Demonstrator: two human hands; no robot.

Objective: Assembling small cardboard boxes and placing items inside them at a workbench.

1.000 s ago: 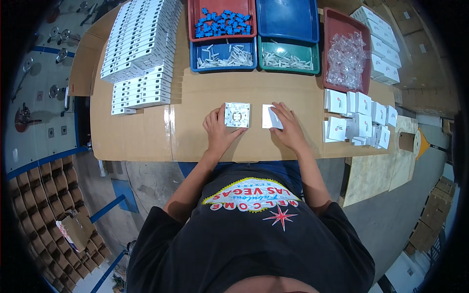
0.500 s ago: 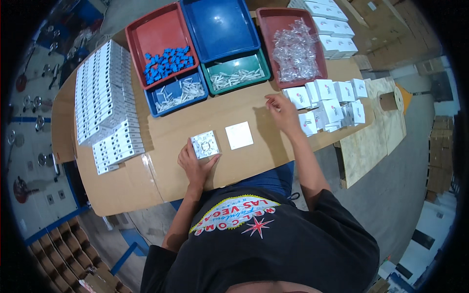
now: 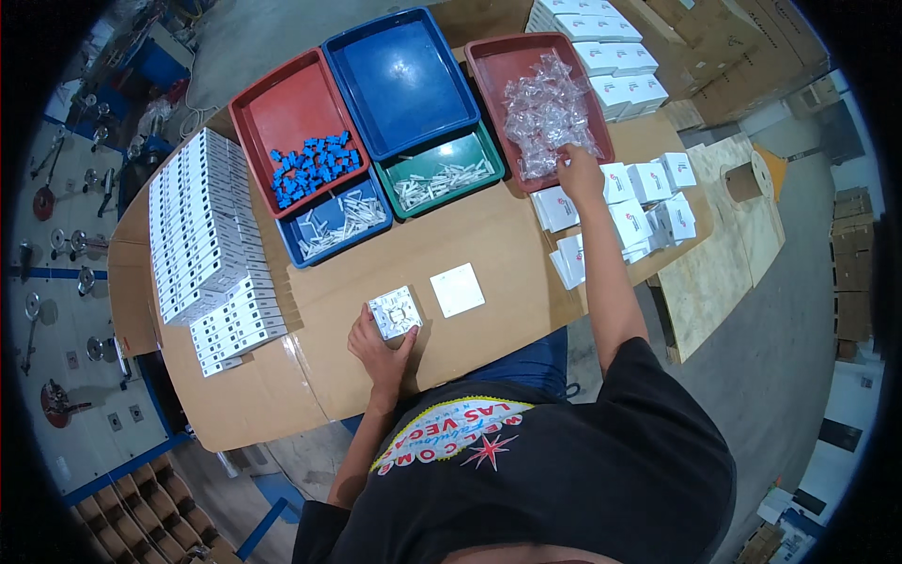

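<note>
My left hand [image 3: 380, 350] is closed round the lower left side of a square white housing [image 3: 396, 312], which rests on the table with its detailed inner face up. Just right of it lies a flat white square plate [image 3: 458, 289], apart from both hands. Farther out, my right hand [image 3: 580, 175] reaches over the near edge of a red tray [image 3: 482, 70]. Its bent fingertips press together at the near part of a heap of small clear plastic bags [image 3: 547, 111]; what is between them is partly hidden.
Upright rows of white boxes [image 3: 199, 230] stand at the left. Other trays include a red tray [image 3: 282, 103] with blue pieces, an upper blue tray [image 3: 399, 80], and blue and green trays of white pins. Small white boxes [image 3: 629, 221] are piled beside my right forearm; more stacks stand behind.
My right hand has moved forward from above the table to the clear bags in the red tray. My left hand still holds the housing, and the view has shifted slightly.
</note>
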